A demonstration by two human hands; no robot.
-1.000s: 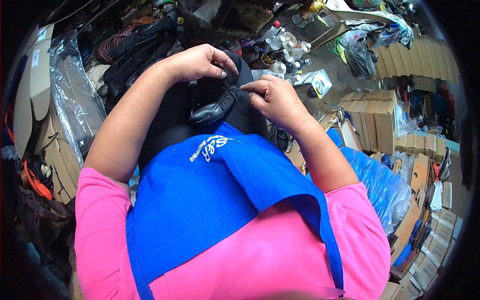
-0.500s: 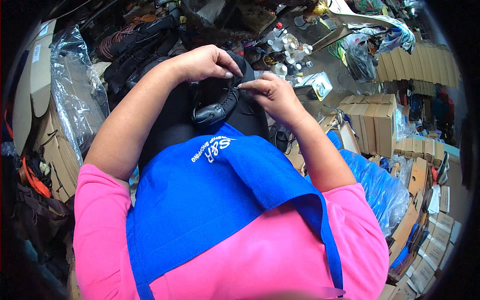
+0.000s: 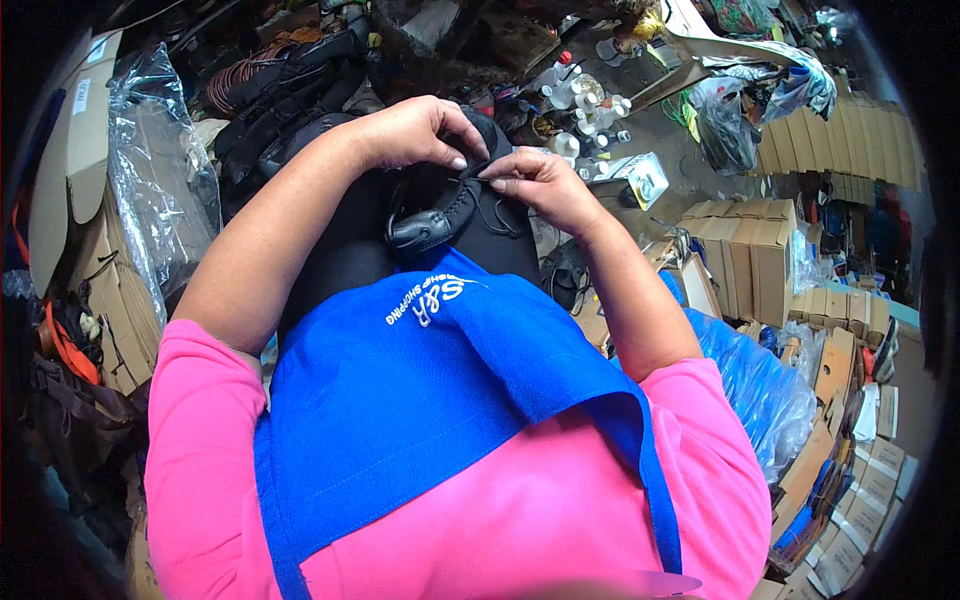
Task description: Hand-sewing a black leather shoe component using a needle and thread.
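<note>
A black lace-up shoe rests on my lap, its toe toward me. My left hand arches over the shoe's opening, with thumb and forefinger closed at its upper edge. From the right, my right hand pinches a black shoelace near the top eyelets. A loose loop of that lace hangs beside the shoe over my dark trousers. The fingertips of both hands nearly meet. What lies between the left fingertips is too dark and small to make out.
White bottles cluster on the floor ahead right, near a clear container. Cardboard boxes and blue plastic-wrapped goods line the right. On the left, clear plastic sheeting leans by cardboard; dark shoes are heaped beyond my left arm.
My right fingers have curled in from a stretched-out forefinger to a pinch. A lace loop now shows beside the shoe. My left hand has shifted only slightly.
</note>
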